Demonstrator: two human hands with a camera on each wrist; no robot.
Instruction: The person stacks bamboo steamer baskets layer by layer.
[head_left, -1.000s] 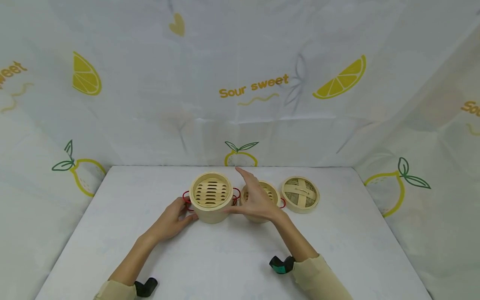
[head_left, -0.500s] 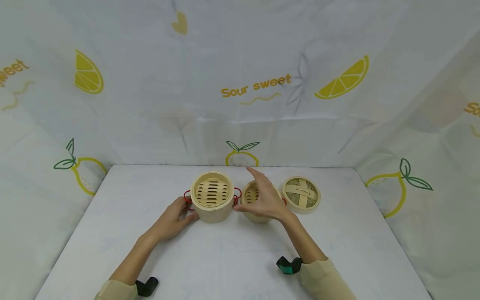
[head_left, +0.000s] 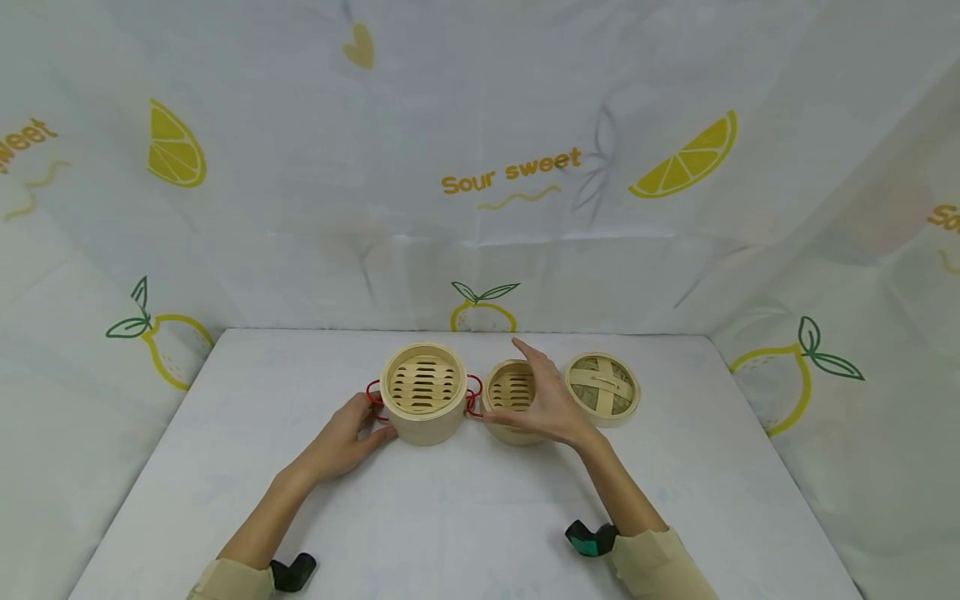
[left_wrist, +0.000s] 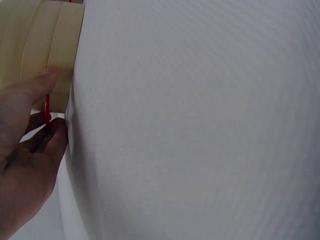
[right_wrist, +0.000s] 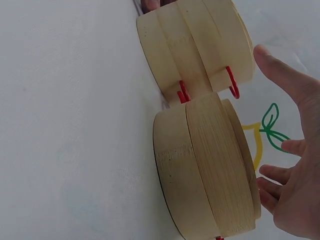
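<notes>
A bamboo steamer stack [head_left: 427, 429] with a slatted inside and red side handles stands at the table's back middle. My left hand [head_left: 341, 442] holds its left side low down; in the left wrist view the thumb [left_wrist: 42, 85] rests against the wall, with a red handle [left_wrist: 47, 107] between thumb and fingers. Right beside the stack stands a lower bamboo steamer [head_left: 507, 387], partly hidden by my right hand [head_left: 551, 408]. That hand hovers over it with fingers spread; in the right wrist view thumb and fingers are apart from the steamer wall [right_wrist: 200, 170].
A round bamboo lid [head_left: 602, 387] with a crossed-strip top lies to the right of the lower steamer. Behind the white table [head_left: 450, 533] hangs a lemon-printed cloth [head_left: 337, 275]. Dark wrist devices [head_left: 592, 540] sit by both sleeves.
My right hand has moved to the right, from beside the stack to over the lower steamer, uncovering more of its slats. My left hand and the stack look unmoved.
</notes>
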